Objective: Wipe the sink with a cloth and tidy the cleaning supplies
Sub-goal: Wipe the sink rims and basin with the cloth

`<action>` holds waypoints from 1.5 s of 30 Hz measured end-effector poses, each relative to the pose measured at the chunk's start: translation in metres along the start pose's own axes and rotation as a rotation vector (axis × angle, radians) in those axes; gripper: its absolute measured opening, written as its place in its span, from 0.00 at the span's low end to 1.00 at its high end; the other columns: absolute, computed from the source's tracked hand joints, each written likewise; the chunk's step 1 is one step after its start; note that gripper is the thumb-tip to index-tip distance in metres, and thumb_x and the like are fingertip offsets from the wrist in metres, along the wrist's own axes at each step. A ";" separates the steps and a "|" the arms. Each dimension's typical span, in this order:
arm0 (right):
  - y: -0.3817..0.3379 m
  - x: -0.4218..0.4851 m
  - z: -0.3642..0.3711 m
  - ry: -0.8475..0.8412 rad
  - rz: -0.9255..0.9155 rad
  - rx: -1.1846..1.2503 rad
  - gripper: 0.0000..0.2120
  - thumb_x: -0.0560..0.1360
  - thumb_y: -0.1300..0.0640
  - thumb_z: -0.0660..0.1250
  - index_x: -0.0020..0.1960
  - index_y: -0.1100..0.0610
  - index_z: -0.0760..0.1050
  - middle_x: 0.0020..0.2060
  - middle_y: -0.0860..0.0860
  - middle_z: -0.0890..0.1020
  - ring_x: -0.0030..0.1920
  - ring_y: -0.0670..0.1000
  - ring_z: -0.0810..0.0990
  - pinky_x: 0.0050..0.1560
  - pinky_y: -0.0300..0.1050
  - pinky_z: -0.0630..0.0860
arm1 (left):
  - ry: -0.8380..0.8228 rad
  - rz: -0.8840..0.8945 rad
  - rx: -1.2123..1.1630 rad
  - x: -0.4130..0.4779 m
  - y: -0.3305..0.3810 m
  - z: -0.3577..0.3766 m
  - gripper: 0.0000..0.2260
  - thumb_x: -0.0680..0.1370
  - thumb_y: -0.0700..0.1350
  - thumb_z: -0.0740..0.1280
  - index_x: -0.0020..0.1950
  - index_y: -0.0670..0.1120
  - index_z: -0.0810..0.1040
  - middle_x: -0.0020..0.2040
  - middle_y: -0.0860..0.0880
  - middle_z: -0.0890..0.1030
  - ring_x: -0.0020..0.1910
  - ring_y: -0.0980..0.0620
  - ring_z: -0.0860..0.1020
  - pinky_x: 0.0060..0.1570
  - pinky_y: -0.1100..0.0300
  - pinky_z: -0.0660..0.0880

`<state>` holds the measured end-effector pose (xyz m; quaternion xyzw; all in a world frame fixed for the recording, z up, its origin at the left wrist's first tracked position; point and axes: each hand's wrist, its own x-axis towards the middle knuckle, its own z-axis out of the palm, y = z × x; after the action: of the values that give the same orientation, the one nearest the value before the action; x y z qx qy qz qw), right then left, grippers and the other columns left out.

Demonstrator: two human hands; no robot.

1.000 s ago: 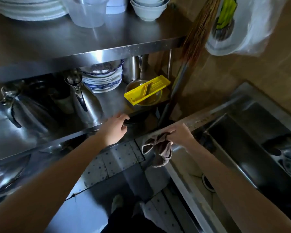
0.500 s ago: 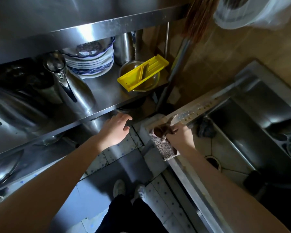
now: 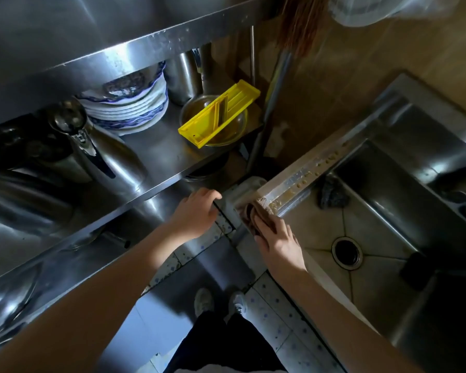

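The steel sink [image 3: 382, 125] fills the right side, and yellowish crumbs lie along its left rim. My right hand [image 3: 279, 239] lies with straight fingers on a brown-grey cloth [image 3: 253, 215] and presses it onto the sink's near-left corner. Most of the cloth is hidden under those fingers. A little left of that corner, my left hand [image 3: 194, 214] hovers by the edge of the lower shelf, fingers loosely curled and holding nothing. A dark scrubber [image 3: 331, 195] sits in the basin's far-left corner.
The steel shelf [image 3: 156, 168] on the left carries a kettle [image 3: 92, 146], stacked blue-rimmed plates [image 3: 129, 103] and a yellow slicer [image 3: 218, 114] on a bowl. A broom [image 3: 299, 28] leans in the corner. The basin holds the drain [image 3: 347, 253] and a dark block [image 3: 414, 270].
My right hand brought the hanging cloth down onto the sink's near-left corner and flattened onto it. My left hand shifted slightly right. The view tilted down towards the sink.
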<state>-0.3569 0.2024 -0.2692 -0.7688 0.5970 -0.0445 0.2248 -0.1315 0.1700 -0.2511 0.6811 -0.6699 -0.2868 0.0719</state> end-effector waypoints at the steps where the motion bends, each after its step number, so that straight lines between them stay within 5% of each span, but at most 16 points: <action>1: 0.000 -0.001 0.001 -0.021 -0.002 -0.032 0.24 0.79 0.53 0.59 0.74 0.46 0.61 0.69 0.54 0.65 0.65 0.58 0.66 0.64 0.56 0.70 | -0.005 0.007 0.006 0.001 0.000 0.000 0.16 0.78 0.44 0.59 0.66 0.49 0.69 0.65 0.47 0.70 0.61 0.44 0.71 0.60 0.51 0.67; 11: -0.005 0.001 -0.003 0.061 -0.047 -0.127 0.21 0.77 0.57 0.63 0.70 0.51 0.69 0.67 0.58 0.71 0.64 0.60 0.71 0.62 0.56 0.71 | -0.041 0.113 0.074 0.009 -0.001 0.012 0.17 0.76 0.42 0.60 0.65 0.48 0.70 0.63 0.46 0.73 0.59 0.45 0.72 0.54 0.54 0.65; 17: 0.007 0.012 -0.005 0.171 -0.166 -0.169 0.19 0.68 0.60 0.75 0.58 0.56 0.80 0.54 0.60 0.80 0.49 0.63 0.80 0.43 0.57 0.81 | -0.022 0.132 0.064 0.017 -0.002 0.016 0.16 0.76 0.43 0.60 0.64 0.49 0.71 0.63 0.47 0.73 0.59 0.45 0.73 0.55 0.53 0.67; 23: 0.027 0.043 -0.009 0.206 -0.194 -0.169 0.22 0.66 0.63 0.76 0.58 0.54 0.80 0.50 0.59 0.81 0.45 0.62 0.80 0.38 0.54 0.81 | -0.041 0.063 0.064 0.020 0.000 0.018 0.14 0.79 0.47 0.59 0.65 0.50 0.69 0.65 0.48 0.71 0.63 0.47 0.70 0.62 0.50 0.67; 31: 0.064 0.076 -0.021 0.256 -0.298 -0.143 0.15 0.72 0.55 0.70 0.57 0.57 0.81 0.51 0.60 0.81 0.45 0.62 0.80 0.42 0.54 0.80 | -0.003 -0.014 0.066 0.028 0.027 0.032 0.16 0.79 0.52 0.59 0.65 0.49 0.70 0.64 0.48 0.72 0.62 0.46 0.71 0.59 0.52 0.67; 45: 0.113 0.142 -0.053 0.270 -0.049 0.035 0.17 0.74 0.59 0.67 0.63 0.57 0.77 0.56 0.59 0.76 0.53 0.63 0.73 0.50 0.53 0.77 | 0.165 -0.038 0.021 0.030 0.043 0.053 0.13 0.75 0.45 0.67 0.58 0.43 0.75 0.54 0.44 0.79 0.53 0.43 0.78 0.51 0.53 0.72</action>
<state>-0.4356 0.0328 -0.2949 -0.7662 0.6020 -0.1631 0.1546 -0.1968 0.1529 -0.2829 0.7157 -0.6515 -0.2243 0.1142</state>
